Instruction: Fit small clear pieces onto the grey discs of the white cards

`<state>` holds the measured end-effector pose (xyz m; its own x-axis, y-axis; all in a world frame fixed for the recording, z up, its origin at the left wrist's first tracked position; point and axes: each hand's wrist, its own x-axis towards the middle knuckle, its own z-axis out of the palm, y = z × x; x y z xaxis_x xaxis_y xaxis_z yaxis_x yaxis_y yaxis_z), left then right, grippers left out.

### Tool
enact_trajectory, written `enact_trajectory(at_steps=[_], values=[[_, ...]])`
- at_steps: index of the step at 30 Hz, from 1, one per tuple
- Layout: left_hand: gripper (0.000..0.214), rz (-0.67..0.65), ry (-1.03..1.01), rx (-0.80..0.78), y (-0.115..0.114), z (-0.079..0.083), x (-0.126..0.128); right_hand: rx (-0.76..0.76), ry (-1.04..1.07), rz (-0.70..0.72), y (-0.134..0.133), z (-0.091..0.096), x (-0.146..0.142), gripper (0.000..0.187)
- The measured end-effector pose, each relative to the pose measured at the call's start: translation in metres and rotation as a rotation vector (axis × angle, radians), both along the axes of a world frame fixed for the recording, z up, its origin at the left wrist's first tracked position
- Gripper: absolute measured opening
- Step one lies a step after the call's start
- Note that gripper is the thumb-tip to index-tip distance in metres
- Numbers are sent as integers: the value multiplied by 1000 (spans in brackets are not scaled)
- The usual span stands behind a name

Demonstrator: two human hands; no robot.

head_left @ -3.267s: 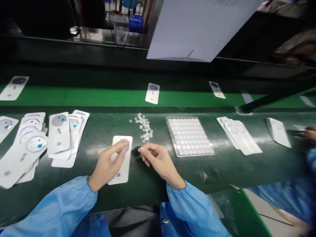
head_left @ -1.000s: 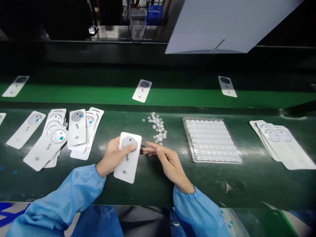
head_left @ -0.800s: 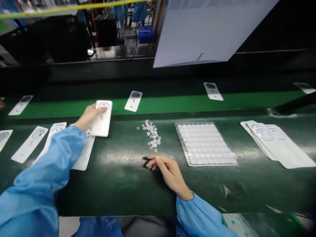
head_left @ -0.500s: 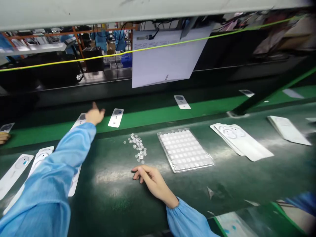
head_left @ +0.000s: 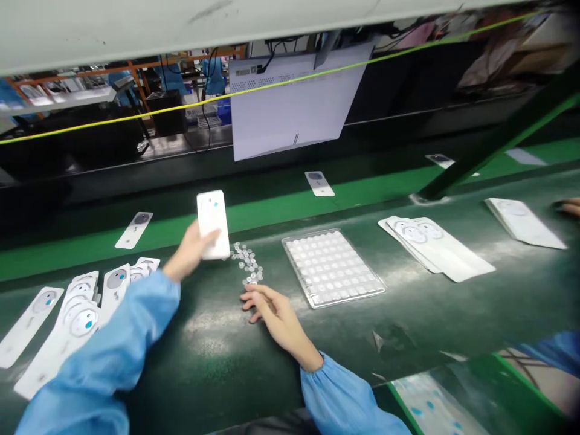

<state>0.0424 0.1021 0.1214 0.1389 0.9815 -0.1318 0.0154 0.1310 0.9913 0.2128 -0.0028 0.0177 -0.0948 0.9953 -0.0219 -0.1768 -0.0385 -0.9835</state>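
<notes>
Hands (head_left: 188, 251) apart, 1 panel (head_left: 211, 217) held, markings (head_left: 210, 200) illegible

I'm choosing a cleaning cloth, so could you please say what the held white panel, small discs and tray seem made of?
White panel: perhaps plastic or coated glass, smooth; its even face leaves that open. Small discs: likely translucent plastic, whitish, partly see-through. Tray: probably clear glossy plastic; its transparent rim catches light.

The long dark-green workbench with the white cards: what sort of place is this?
Probably a factory assembly line: flat white rectangular cards lie spaced along a bright green strip, perhaps a conveyor, and a clear plastic tray of white round pieces sits near small translucent discs.
</notes>
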Motion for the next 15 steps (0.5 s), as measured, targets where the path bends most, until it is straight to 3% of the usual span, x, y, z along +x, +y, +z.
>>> enact_trajectory(at_steps=[4, 7, 10, 15], values=[[41, -34, -34, -51, -73, -50, -12, -39, -21, 200, -12, 5, -12, 53], [42, 23, -137, -113, -106, -72, -23, -77, -123, 364, -27, 8, -20, 50], [42, 75, -278, -188, -108, -78, -28, -93, -227, 445, -34, 8, -23, 49], [32, 136, -421, -325, -100, -75, -26, -25, -350, 456, -35, 4, -26, 47]])
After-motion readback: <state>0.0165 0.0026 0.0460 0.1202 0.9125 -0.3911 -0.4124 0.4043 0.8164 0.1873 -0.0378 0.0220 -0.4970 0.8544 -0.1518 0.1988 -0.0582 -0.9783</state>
